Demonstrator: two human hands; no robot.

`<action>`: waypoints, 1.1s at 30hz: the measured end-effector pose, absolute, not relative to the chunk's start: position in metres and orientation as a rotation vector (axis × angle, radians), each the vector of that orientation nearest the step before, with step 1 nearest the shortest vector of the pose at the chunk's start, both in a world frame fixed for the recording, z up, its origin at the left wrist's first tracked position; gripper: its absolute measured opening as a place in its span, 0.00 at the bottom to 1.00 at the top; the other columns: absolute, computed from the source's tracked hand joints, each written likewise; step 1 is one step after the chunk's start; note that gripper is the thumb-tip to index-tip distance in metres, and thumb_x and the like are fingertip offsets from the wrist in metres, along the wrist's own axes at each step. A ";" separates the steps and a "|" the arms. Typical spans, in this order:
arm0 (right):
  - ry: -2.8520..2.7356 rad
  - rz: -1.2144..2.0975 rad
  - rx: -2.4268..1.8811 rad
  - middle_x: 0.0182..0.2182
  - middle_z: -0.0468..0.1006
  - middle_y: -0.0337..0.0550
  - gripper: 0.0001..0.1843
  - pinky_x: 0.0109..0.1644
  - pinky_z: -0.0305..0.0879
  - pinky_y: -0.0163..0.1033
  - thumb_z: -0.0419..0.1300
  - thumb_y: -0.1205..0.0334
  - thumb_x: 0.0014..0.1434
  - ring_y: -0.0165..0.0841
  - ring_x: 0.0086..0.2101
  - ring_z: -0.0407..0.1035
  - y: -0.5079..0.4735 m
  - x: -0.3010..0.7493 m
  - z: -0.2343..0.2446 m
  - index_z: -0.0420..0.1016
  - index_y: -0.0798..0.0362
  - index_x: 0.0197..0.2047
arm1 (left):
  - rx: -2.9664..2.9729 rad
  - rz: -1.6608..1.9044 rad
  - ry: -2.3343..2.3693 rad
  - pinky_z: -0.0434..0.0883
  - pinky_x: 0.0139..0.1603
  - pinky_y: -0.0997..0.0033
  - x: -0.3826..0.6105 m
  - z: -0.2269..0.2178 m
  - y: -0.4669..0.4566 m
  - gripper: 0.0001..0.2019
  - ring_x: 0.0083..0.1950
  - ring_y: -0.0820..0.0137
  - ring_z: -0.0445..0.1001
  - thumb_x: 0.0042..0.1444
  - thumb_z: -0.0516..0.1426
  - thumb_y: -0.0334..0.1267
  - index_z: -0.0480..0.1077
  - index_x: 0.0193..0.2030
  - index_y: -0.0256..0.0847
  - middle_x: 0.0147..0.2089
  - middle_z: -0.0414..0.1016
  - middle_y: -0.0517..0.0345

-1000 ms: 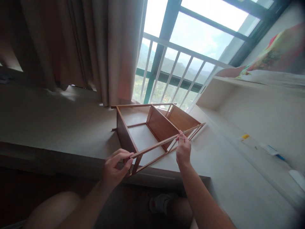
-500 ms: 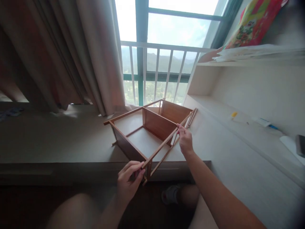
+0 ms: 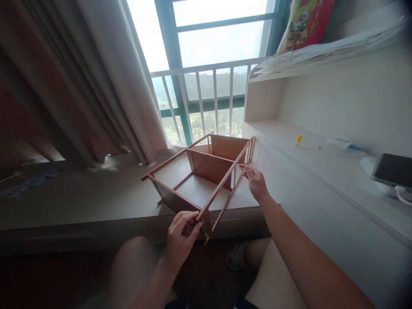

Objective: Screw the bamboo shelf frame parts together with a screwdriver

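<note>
A brown wooden shelf rack (image 3: 210, 171) lies on its side on the pale window ledge, its frame open toward me and its boards standing on edge. My left hand (image 3: 182, 234) is closed in a pinch around the near end of the upper rail. Farther along that rail, my right hand (image 3: 255, 182) has its fingertips pinched at the wood, thumb and fingers close together. The rack's near corner juts past the ledge edge, above my legs.
Beside the ledge on the right runs a white counter (image 3: 322, 159) with a yellow item (image 3: 298, 140), a tube (image 3: 343, 143) and a dark-screened device (image 3: 394, 171). A curtain (image 3: 106, 86) hangs left; a railing (image 3: 215, 98) guards the window. A red bag (image 3: 305, 25) sits on the upper shelf.
My view has swung to the right. My right hand's fingers have loosened and straightened a little at the rail. The left hand keeps its hold on the rail end, and the rack stays on the ledge.
</note>
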State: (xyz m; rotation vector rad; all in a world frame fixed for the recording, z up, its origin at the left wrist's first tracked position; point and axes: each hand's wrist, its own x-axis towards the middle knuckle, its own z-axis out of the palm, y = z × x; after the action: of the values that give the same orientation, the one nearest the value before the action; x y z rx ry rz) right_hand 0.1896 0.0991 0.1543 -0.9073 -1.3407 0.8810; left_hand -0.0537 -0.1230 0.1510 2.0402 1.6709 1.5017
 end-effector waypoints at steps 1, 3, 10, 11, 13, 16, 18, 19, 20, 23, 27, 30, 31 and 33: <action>-1.365 0.881 -0.925 0.40 0.79 0.49 0.25 0.49 0.65 0.43 0.53 0.39 0.59 0.38 0.42 0.72 0.091 0.198 0.152 0.75 0.54 0.32 | 2.085 1.509 1.731 0.73 0.37 0.68 -0.054 0.153 -0.124 0.14 0.42 0.67 0.72 0.56 0.59 0.36 0.70 0.50 0.44 0.45 0.73 0.53; -1.444 0.880 -0.957 0.42 0.80 0.50 0.24 0.50 0.64 0.44 0.54 0.41 0.61 0.39 0.43 0.72 0.069 0.212 0.142 0.76 0.54 0.34 | 2.215 1.490 1.830 0.71 0.49 0.60 -0.055 0.160 -0.123 0.18 0.51 0.62 0.70 0.55 0.61 0.38 0.68 0.53 0.44 0.50 0.72 0.51; -1.640 1.087 -1.158 0.20 0.74 0.41 0.25 0.35 0.63 0.39 0.51 0.40 0.61 0.36 0.26 0.69 -0.013 0.231 0.067 0.76 0.54 0.35 | 2.596 1.105 1.784 0.57 0.64 0.51 -0.063 0.188 -0.105 0.21 0.68 0.55 0.55 0.58 0.56 0.43 0.64 0.59 0.47 0.65 0.63 0.52; -1.635 1.115 -1.189 0.18 0.71 0.38 0.27 0.32 0.62 0.38 0.51 0.39 0.61 0.35 0.23 0.66 -0.022 0.232 0.054 0.76 0.54 0.37 | 2.612 1.053 1.767 0.56 0.64 0.51 -0.065 0.187 -0.103 0.21 0.68 0.55 0.55 0.59 0.56 0.44 0.64 0.59 0.47 0.65 0.63 0.52; -1.593 1.160 -1.246 0.18 0.68 0.37 0.29 0.27 0.59 0.37 0.50 0.36 0.59 0.33 0.21 0.64 -0.039 0.233 0.031 0.77 0.54 0.39 | 2.618 1.004 1.751 0.57 0.63 0.51 -0.067 0.180 -0.100 0.22 0.68 0.54 0.55 0.58 0.56 0.45 0.64 0.59 0.46 0.65 0.64 0.52; -1.582 1.109 -1.302 0.19 0.68 0.37 0.30 0.26 0.59 0.38 0.48 0.37 0.60 0.34 0.21 0.63 -0.060 0.233 0.015 0.76 0.54 0.44 | 2.591 1.060 1.741 0.57 0.63 0.52 -0.068 0.166 -0.098 0.22 0.68 0.55 0.55 0.58 0.56 0.44 0.64 0.59 0.45 0.64 0.65 0.51; -1.647 1.013 -1.299 0.23 0.72 0.40 0.28 0.31 0.63 0.40 0.49 0.40 0.62 0.36 0.25 0.67 -0.071 0.232 0.020 0.77 0.53 0.45 | 2.573 1.123 1.711 0.56 0.63 0.52 -0.067 0.159 -0.098 0.22 0.68 0.56 0.55 0.58 0.55 0.44 0.64 0.59 0.45 0.63 0.65 0.51; -1.685 0.953 -1.285 0.26 0.75 0.43 0.26 0.35 0.64 0.41 0.49 0.42 0.63 0.37 0.29 0.69 -0.076 0.230 0.028 0.77 0.53 0.44 | 2.565 1.151 1.691 0.56 0.63 0.52 -0.066 0.157 -0.098 0.22 0.67 0.56 0.55 0.59 0.55 0.44 0.64 0.59 0.45 0.63 0.65 0.51; -1.720 0.889 -1.265 0.31 0.76 0.46 0.24 0.39 0.64 0.42 0.50 0.44 0.64 0.39 0.34 0.70 -0.080 0.227 0.039 0.78 0.53 0.42 | 2.555 1.179 1.673 0.56 0.64 0.52 -0.064 0.155 -0.098 0.21 0.67 0.56 0.55 0.59 0.54 0.44 0.64 0.59 0.44 0.62 0.65 0.51; -1.857 0.746 -1.212 0.33 0.76 0.46 0.19 0.42 0.63 0.41 0.50 0.49 0.66 0.38 0.37 0.70 -0.088 0.216 0.084 0.77 0.52 0.39 | 2.515 1.261 1.643 0.56 0.64 0.52 -0.060 0.153 -0.096 0.18 0.66 0.57 0.56 0.61 0.51 0.43 0.65 0.57 0.43 0.61 0.66 0.50; -2.146 0.546 -1.014 0.31 0.72 0.43 0.16 0.41 0.60 0.39 0.49 0.57 0.68 0.34 0.34 0.66 -0.088 0.199 0.147 0.74 0.52 0.36 | 2.488 1.343 1.614 0.56 0.64 0.51 -0.056 0.150 -0.092 0.16 0.65 0.58 0.57 0.62 0.49 0.41 0.67 0.54 0.42 0.58 0.68 0.49; -2.321 0.339 -0.872 0.28 0.68 0.41 0.16 0.38 0.57 0.38 0.49 0.60 0.68 0.33 0.32 0.62 -0.081 0.186 0.170 0.68 0.52 0.29 | 2.480 1.409 1.595 0.56 0.65 0.50 -0.054 0.146 -0.089 0.16 0.64 0.58 0.58 0.62 0.49 0.41 0.67 0.53 0.41 0.56 0.68 0.49; -2.354 0.290 -0.833 0.27 0.68 0.41 0.15 0.37 0.55 0.38 0.49 0.60 0.67 0.33 0.31 0.61 -0.077 0.182 0.172 0.66 0.52 0.28 | 2.475 1.429 1.593 0.56 0.65 0.50 -0.054 0.145 -0.088 0.16 0.64 0.58 0.58 0.62 0.48 0.41 0.67 0.53 0.41 0.56 0.68 0.48; -2.376 0.243 -0.772 0.27 0.67 0.40 0.15 0.36 0.53 0.38 0.49 0.61 0.67 0.32 0.30 0.59 -0.070 0.174 0.168 0.63 0.52 0.27 | 2.458 1.447 1.601 0.56 0.65 0.49 -0.053 0.143 -0.088 0.15 0.64 0.57 0.58 0.61 0.48 0.41 0.67 0.52 0.41 0.56 0.68 0.48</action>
State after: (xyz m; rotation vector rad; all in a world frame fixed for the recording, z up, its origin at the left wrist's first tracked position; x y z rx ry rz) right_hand 0.1736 -0.0696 0.1680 -0.7722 -2.3760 0.2430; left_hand -0.0528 -0.0875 0.1426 2.4582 1.6013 1.4470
